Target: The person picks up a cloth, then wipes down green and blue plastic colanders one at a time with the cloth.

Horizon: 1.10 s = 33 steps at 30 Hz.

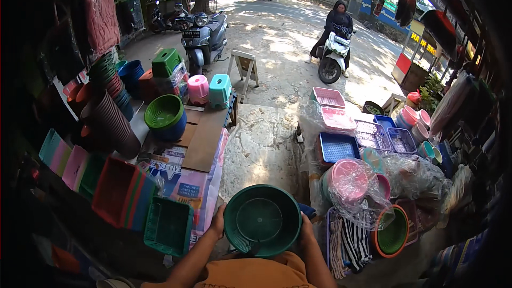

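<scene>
The left hand [217,223] and the right hand [305,229] each close on opposite rims of a round dark green plastic basket [262,220], holding it level just above the person's lap, its hollow facing up. By the look of it, the basket is lifted and carried but not yet set among the stock; placing it appears to be what is left. The basket is rigid moulded plastic with a flat ringed floor and slotted walls. Left of it, square green and red slatted baskets [168,225] lean in a row on the table [205,138], where a lighter green round basket [164,111] sits in a blue one. To the right, pink bowls in crinkled clear wrap [349,181] crowd beside blue perforated trays [337,148]
</scene>
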Available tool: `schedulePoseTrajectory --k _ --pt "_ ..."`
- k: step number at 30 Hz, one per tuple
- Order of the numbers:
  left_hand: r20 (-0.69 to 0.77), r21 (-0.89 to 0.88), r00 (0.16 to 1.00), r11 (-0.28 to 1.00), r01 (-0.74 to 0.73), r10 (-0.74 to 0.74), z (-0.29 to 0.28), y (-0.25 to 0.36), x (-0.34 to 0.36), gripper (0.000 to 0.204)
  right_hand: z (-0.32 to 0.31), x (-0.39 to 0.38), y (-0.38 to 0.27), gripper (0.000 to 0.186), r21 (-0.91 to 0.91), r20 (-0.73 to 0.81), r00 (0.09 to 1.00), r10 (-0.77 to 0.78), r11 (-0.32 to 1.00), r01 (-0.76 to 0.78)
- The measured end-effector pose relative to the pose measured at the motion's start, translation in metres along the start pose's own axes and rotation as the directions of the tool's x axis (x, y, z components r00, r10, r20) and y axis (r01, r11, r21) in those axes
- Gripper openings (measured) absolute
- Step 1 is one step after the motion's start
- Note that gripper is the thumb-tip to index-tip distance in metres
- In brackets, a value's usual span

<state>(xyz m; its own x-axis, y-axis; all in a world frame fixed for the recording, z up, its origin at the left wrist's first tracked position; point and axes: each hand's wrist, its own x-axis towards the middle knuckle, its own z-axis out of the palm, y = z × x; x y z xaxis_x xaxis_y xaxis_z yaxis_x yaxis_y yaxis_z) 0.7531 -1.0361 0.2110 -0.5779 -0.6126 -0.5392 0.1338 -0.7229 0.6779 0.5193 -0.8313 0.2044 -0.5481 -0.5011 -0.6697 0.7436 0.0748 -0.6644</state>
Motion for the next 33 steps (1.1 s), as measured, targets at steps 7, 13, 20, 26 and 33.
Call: schedulePoseTrajectory --k 7,13,20,26,33 --pt "-0.018 0.060 0.999 0.997 0.046 -0.045 -0.004 0.048 0.128 0.054 0.059 0.108 -0.043 0.040 0.051 0.063 0.998 -0.017 0.999 0.014" --pt "-0.137 -0.005 0.990 0.999 -0.043 0.042 -0.003 0.086 0.233 0.050 0.134 0.237 -0.105 0.039 -0.033 0.189 0.982 0.021 0.999 -0.015" --pt "-0.339 -0.051 0.915 0.967 -0.250 0.219 0.042 0.147 0.285 0.048 0.224 0.367 -0.189 0.045 -0.280 0.324 0.914 0.246 0.947 -0.156" --pt "-0.436 -0.008 0.819 0.908 -0.419 0.374 0.041 0.161 0.333 0.053 0.347 0.436 -0.253 0.049 -0.598 0.381 0.853 0.358 0.799 -0.068" --pt "-0.643 -0.053 0.691 0.881 -0.470 0.330 0.024 0.193 0.380 0.046 0.487 0.515 -0.245 0.049 -0.758 0.512 0.707 0.488 0.643 0.105"
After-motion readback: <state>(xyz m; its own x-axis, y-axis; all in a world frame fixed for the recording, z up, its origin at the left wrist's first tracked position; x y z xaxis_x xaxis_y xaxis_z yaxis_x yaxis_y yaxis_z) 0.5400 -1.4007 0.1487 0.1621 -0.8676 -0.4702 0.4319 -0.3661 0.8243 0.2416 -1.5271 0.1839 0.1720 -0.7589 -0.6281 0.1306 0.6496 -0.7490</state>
